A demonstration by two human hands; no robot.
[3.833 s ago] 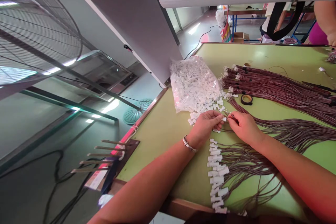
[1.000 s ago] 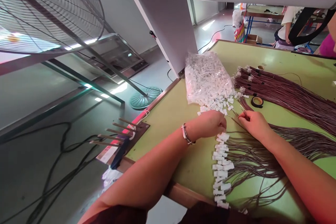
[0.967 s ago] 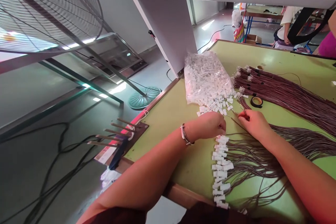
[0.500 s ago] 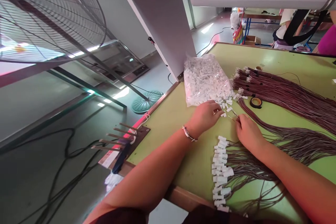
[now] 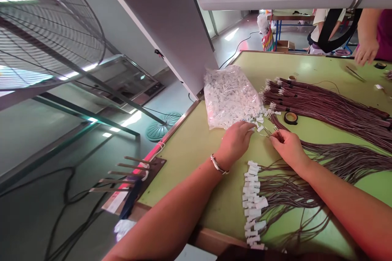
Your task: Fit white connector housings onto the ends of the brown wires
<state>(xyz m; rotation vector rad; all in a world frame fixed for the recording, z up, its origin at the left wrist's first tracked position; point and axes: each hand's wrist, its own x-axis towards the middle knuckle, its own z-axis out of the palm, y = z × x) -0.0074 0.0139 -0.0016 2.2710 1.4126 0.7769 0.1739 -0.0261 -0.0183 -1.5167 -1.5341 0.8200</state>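
Head cam: fat bag of white connectors [image 5: 231,96] hogging the bench's [image 5: 180,147] left edge, tape roll [image 5: 293,122] to its right. Right hand [image 5: 288,147] is pinched on skinny brown wires [image 5: 278,134], tips poking toward the loose connectors [image 5: 260,120]. Left hand [image 5: 235,140] is beside those; fingertips partly hidden, can't tell if it's gripping anything.

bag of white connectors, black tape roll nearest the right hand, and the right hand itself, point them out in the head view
bag of white connectors [image 5: 232,94]: head view, middle of its upper face
black tape roll [image 5: 292,122]: head view, near edge of its ring
right hand [image 5: 287,147]: head view, back of the hand
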